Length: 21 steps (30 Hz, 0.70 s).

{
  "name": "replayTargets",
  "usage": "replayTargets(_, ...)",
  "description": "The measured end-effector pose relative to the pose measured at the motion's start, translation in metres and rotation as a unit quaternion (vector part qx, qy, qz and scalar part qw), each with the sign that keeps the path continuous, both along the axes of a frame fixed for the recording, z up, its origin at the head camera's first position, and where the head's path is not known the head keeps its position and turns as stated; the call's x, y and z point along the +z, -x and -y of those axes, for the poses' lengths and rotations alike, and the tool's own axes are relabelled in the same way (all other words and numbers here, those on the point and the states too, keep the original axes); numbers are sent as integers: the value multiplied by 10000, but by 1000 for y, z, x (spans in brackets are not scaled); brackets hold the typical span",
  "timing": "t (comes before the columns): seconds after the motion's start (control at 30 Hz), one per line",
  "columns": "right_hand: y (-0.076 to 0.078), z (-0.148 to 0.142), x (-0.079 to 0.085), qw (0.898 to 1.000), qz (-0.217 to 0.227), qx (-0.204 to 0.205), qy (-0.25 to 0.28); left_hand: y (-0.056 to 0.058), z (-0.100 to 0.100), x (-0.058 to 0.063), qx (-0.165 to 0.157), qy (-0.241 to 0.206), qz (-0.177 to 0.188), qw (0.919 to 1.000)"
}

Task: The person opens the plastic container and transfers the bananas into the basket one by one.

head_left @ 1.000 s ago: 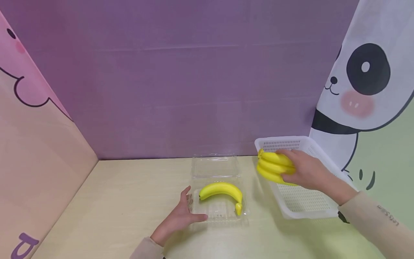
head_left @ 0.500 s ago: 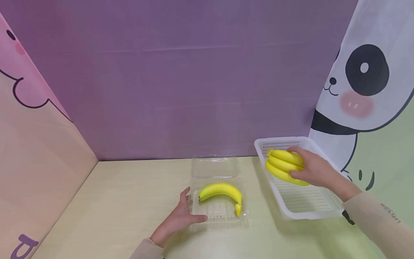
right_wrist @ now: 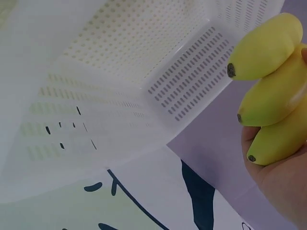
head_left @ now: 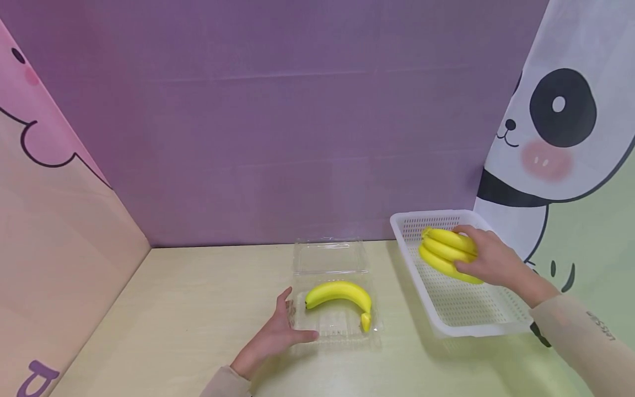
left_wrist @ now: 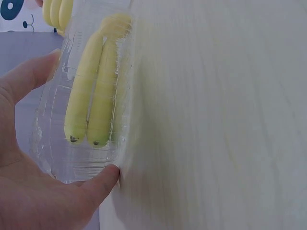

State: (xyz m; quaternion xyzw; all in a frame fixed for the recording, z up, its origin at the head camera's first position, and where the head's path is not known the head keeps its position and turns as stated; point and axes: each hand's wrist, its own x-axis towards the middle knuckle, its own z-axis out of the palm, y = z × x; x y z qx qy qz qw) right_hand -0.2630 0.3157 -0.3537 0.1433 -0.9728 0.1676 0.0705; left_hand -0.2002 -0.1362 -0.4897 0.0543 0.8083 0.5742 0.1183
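Observation:
Over the white perforated basket point(head_left: 414, 275), my right hand point(head_left: 493, 262) grips a bunch of bananas point(head_left: 446, 256), fingers on the far side and thumb on the near side. In the right wrist view, the tips of three bananas point(right_wrist: 268, 98) show. My left hand point(head_left: 278, 325) touches the left side of a clear plastic clamshell box point(head_left: 332, 325), its thumb and fingers spread along the edge. Inside the box lies a smaller bunch of bananas point(head_left: 342, 289). Two joined bananas point(left_wrist: 91, 96) are visible there in the left wrist view.
The box's hinged lid point(head_left: 329, 256) lies folded back towards the purple wall. A pale wood-look table point(head_left: 198, 298) carries both containers. Printed cloth walls, one with a panda point(head_left: 563, 105), enclose the table; the basket stands close to the panda side.
My right hand has carried its bunch of bananas rightward, from the basket's left rim to over its inside. The left hand, the box and the bunch in it have stayed put.

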Motion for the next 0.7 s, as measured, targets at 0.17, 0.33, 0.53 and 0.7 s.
replayTargets(0.17, -1, -4, -3, 9999, -89, -21, -63, 1, 0, -2, -7, 77, -10, 10000)
replayTargets(0.33, -1, -6, -5, 9998, -162, -23, -117, 1, 0, -1, -6, 70, 6, 10000)
replayTargets(0.53, -1, -7, -6, 9999, -101, -50, -94, 0, 0, 1, -20, 31, -1, 10000)
replayTargets(0.7, 1, -9, -8, 9999, -40, -109, -80, -1, 0, 2, -26, 18, -5, 10000)
